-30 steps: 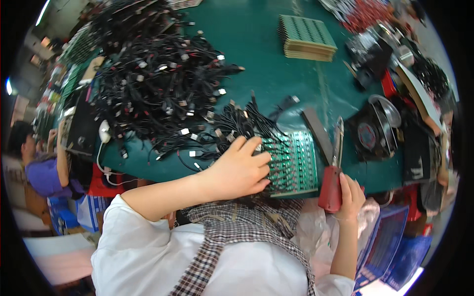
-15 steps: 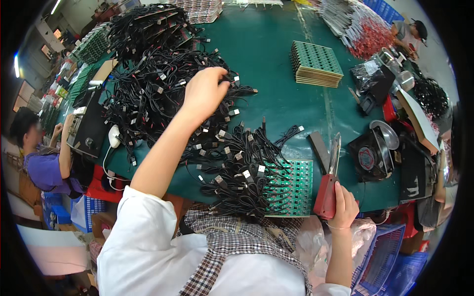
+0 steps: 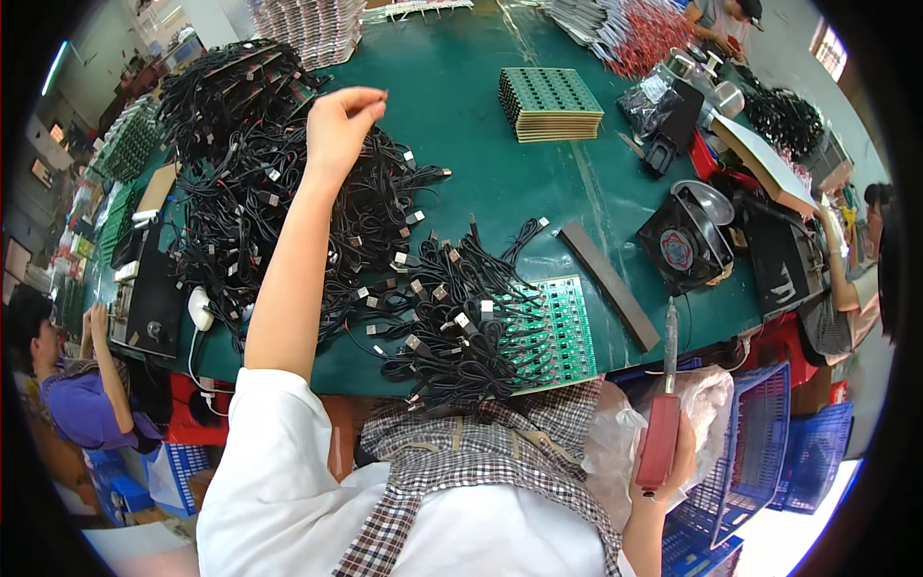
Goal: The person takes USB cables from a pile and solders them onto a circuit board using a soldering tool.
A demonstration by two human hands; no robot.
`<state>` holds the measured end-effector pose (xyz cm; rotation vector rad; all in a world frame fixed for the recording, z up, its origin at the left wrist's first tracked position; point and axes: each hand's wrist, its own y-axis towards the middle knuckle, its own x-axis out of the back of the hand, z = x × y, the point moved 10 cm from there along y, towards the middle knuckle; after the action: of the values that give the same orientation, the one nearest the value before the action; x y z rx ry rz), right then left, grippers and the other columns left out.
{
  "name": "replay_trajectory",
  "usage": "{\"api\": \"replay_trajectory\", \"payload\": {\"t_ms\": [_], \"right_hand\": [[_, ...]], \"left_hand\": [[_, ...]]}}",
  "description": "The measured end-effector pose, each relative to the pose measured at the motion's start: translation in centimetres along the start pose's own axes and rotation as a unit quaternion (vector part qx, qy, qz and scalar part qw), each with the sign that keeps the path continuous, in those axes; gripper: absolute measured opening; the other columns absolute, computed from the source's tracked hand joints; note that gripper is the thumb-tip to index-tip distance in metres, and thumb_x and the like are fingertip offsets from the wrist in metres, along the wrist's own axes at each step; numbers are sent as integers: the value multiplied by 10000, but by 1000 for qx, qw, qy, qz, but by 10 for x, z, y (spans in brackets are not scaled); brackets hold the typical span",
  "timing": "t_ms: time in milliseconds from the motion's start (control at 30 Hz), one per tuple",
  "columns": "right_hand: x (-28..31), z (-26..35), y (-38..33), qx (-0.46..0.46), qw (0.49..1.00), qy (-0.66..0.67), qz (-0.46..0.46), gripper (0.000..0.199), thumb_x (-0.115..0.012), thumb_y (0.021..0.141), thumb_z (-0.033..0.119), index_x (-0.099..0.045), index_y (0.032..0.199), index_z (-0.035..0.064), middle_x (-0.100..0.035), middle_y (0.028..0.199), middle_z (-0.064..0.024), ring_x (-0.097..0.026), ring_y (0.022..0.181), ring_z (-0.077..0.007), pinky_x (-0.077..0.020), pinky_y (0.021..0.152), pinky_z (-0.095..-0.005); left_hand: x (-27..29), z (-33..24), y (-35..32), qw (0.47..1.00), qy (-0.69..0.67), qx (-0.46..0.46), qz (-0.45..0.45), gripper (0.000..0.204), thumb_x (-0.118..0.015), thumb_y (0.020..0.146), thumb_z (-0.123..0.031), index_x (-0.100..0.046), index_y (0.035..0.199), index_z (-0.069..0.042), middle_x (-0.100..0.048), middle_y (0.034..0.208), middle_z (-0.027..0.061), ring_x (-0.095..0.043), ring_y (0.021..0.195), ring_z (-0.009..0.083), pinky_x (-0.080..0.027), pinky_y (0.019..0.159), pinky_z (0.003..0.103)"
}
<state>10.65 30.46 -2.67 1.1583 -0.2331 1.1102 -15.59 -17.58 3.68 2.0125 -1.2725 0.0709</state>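
My left hand is raised over the far edge of a heap of black USB cables. Its thumb and fingertips are pinched together; a tiny dark bit shows at the tips, too small to name. In my right hand is a red-handled soldering iron, held upright past the table's near edge, its metal tip pointing away from me. Between my arms, a green circuit board panel lies at the near edge, with rows of black cables fixed to it and spilling left.
A dark flat bar lies right of the panel. Behind it stand a black fan and a stack of circuit panels. Blue baskets sit at lower right. Co-workers sit at left and far right.
My left hand has lifted up from the cables, fingers still pinched. My right hand has drawn the soldering iron back toward me, off the table's edge. The view has shifted.
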Motion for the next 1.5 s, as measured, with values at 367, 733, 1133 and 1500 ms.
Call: {"api": "replay_trajectory", "payload": {"t_ms": [367,733,1133,1500], "right_hand": [[-10,-37,-3,-206,966,136,74,568,-728,698,117,-492,1184,-56,-592,1070,-186,-605,949,-272,-465,840,-351],[-65,-61,-19,-406,827,352,164,461,-684,718,66,-500,1120,-66,-590,958,-125,-581,749,-167,-455,695,-285],[-108,-59,-6,-488,719,456,189,565,-730,731,78,-434,1196,-47,-599,976,-116,-559,690,-116,-446,614,-231],[-119,-60,-16,-469,701,494,209,651,-707,756,49,-355,1302,3,-583,1035,-139,-560,717,-122,-469,635,-244]], "left_hand": [[-175,-131,-99,930,59,-274,237,105,-639,717,5,-645,819,-18,-583,791,82,-581,713,228,-464,608,312],[-232,-127,-181,822,63,-369,429,256,-596,666,-51,-621,917,-9,-534,794,64,-557,677,202,-480,562,301],[-239,-132,-197,780,124,-438,429,251,-610,646,-36,-600,877,64,-413,667,38,-476,590,134,-414,450,239],[-238,-128,-194,794,112,-417,427,282,-608,625,-47,-605,881,71,-441,698,47,-487,604,151,-429,470,245]]}}
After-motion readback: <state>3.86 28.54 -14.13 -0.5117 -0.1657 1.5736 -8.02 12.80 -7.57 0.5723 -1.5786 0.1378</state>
